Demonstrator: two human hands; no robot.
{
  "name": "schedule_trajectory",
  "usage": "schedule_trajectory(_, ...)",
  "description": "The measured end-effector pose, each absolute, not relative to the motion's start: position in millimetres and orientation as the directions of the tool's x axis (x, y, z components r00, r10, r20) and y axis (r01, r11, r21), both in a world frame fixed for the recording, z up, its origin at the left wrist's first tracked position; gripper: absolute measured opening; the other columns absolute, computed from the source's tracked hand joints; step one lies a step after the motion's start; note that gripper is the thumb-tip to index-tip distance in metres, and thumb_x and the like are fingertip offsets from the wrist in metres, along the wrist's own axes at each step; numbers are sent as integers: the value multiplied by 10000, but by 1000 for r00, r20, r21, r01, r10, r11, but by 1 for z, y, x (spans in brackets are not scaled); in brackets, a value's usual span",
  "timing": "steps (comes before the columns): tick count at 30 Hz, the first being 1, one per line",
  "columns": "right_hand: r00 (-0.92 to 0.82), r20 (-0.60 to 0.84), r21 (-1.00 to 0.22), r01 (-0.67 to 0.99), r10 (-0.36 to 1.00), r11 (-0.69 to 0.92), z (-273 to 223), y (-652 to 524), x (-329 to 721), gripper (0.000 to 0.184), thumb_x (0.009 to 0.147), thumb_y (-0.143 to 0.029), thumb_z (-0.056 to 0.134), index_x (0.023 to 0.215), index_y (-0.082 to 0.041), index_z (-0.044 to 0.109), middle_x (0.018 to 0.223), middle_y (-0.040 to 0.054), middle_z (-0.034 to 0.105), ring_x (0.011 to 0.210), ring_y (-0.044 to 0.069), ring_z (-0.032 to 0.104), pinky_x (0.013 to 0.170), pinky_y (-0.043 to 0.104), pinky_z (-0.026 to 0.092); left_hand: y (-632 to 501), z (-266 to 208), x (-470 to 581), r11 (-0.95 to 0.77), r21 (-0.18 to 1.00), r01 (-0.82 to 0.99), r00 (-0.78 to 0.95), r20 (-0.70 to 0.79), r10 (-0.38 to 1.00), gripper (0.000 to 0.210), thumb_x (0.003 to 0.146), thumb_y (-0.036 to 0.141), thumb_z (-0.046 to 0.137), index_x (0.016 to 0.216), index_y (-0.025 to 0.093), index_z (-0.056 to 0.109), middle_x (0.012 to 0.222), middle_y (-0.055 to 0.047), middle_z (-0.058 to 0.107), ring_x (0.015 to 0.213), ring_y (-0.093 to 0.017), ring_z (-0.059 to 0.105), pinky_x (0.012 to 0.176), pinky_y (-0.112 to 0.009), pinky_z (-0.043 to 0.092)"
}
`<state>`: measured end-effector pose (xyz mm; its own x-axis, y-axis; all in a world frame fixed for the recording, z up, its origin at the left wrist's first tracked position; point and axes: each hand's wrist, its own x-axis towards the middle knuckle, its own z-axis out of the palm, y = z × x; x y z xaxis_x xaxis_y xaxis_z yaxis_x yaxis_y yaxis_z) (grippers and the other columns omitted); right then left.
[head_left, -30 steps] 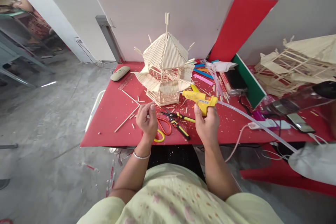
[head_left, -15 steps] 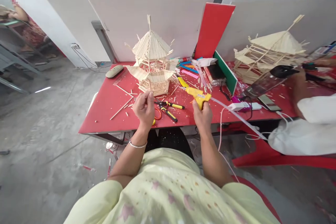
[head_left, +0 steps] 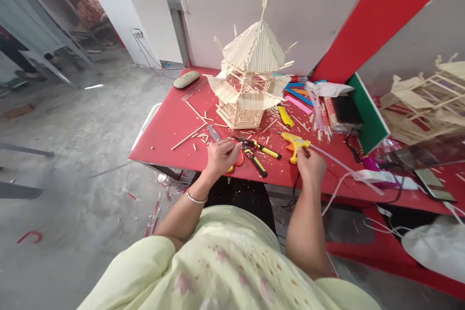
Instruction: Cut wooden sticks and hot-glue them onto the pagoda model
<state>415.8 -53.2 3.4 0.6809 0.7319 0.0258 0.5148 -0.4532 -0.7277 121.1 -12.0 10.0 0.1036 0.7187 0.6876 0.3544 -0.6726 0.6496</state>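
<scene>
My right hand point(head_left: 311, 167) is closed on the handle of a yellow glue gun point(head_left: 296, 143), low at the red table, its nozzle pointing left. A clear glue stick point(head_left: 332, 159) trails from the gun's back. My left hand point(head_left: 221, 159) is closed in a pinch near the table's front edge; anything between its fingertips is hidden or too small to name. Beside it lie yellow-and-black pliers point(head_left: 256, 162) and red-and-yellow scissors point(head_left: 238, 160), partly covered by the hand. Behind both hands stands a pagoda model point(head_left: 254, 77) built of thin wooden sticks.
Loose sticks point(head_left: 189, 136) and chips litter the red table point(head_left: 160, 126). A yellow utility knife point(head_left: 285, 116) lies beside the model. An eyeglass case point(head_left: 186, 79) sits at the back left. Right are a green board point(head_left: 368, 116), a power strip point(head_left: 385, 179) and another stick model point(head_left: 417, 101).
The head view has swung left, so the table sits further right in it. My right hand has lowered the glue gun towards the tabletop. My left hand remains closed, now turned knuckles-up.
</scene>
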Motion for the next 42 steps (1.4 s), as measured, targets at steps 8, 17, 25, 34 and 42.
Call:
schedule_trajectory(8, 417, 354, -480, 849, 837, -220, 43, -86, 340, 394, 957, -447, 546, 1209, -210, 734, 1020, 90, 790, 898, 226, 697, 811, 323, 483, -6, 9, 55, -251, 644, 722, -62, 423, 904, 246, 890, 295, 631, 662, 203, 622, 678, 2, 613, 633, -122, 528, 590, -261, 323)
schedule_trajectory(17, -219, 306, -337, 885, 926, 321, 17, -84, 217, 415, 1036, -416, 474, 1333, -189, 654, 1152, 97, 721, 1082, 229, 623, 959, 319, 458, -1, 14, -13, 14, 459, 888, -55, 76, 996, 125, 794, 327, 703, 709, 241, 672, 812, -22, 722, 802, -211, 626, 605, -290, 321)
schedule_trajectory(25, -114, 140, -189, 972, 984, 139, 8, -58, 208, 436, 1012, -266, 469, 1426, -160, 556, 1223, 155, 629, 1138, 267, 547, 1000, 362, 425, 30, -15, 7, -155, 540, 827, 72, 172, 983, 107, 843, 294, 655, 778, 226, 706, 883, -56, 720, 837, -220, 638, 689, -299, 415)
schedule_trajectory(34, -46, -83, -73, 997, 996, 40, 25, -35, 201, 476, 917, -354, 571, 1346, -153, 530, 1141, 178, 625, 1016, 293, 648, 848, 367, 500, 27, -27, -8, -81, 780, 620, -197, 255, 947, 179, 871, 267, 570, 871, 219, 742, 854, -23, 744, 823, -185, 662, 766, -273, 478)
schedule_trajectory(42, -38, -108, -153, 988, 993, 21, 20, -26, 207, 639, 894, -381, 584, 1479, -185, 419, 1088, 123, 736, 1011, 289, 709, 852, 362, 509, 23, -25, 5, 31, 648, 761, -207, 197, 958, 258, 880, 466, 619, 843, 273, 786, 892, -13, 758, 848, -207, 666, 685, -295, 411)
